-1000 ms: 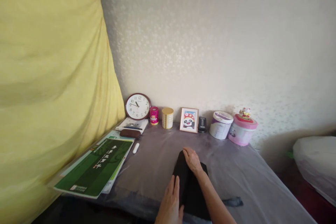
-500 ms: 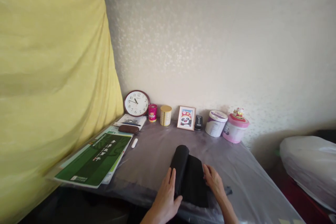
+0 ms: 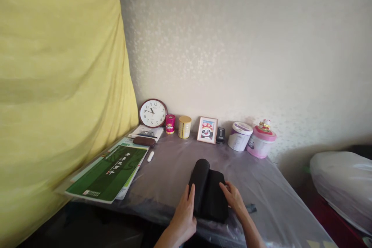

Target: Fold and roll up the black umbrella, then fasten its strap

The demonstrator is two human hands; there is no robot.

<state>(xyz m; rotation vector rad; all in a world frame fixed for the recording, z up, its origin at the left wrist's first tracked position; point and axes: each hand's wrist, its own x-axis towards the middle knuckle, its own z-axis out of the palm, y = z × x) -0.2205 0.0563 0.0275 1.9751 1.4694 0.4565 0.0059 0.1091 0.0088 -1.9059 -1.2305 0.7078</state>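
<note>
- Pale, lightly patterned wall (image 3: 232, 54) rises behind your workspace, with yellow cloth (image 3: 64, 85) hanging in soft folds at your left.
- Your table (image 3: 162, 178) wears a smooth grey cover with a creased, glossy film look.
- Right in front of you, at the near edge of the tabletop and between your hands, is the black bundle (image 3: 199, 190): matte, soft-looking, its left part rolled into a rounded tube, its right part a flat panel with a deep crease between them.
- Its long axis runs away from you toward the wall; the tube's rounded far end points roughly at the picture frame (image 3: 207, 130), leaning slightly right.
- Your left hand (image 3: 185, 213) is partly open, its fingers extended along the tube's left side; you cannot tell from this view whether the thumb closes underneath.
- Your right hand (image 3: 235, 199) is nearly closed, thumb and fingers holding the flat panel's right edge.
- Beside your right wrist lies a dark, crumpled strip (image 3: 251, 208).
- Off to your left, a flat, rectangular green book (image 3: 107, 172) tops some papers, well apart from the bundle.
</note>
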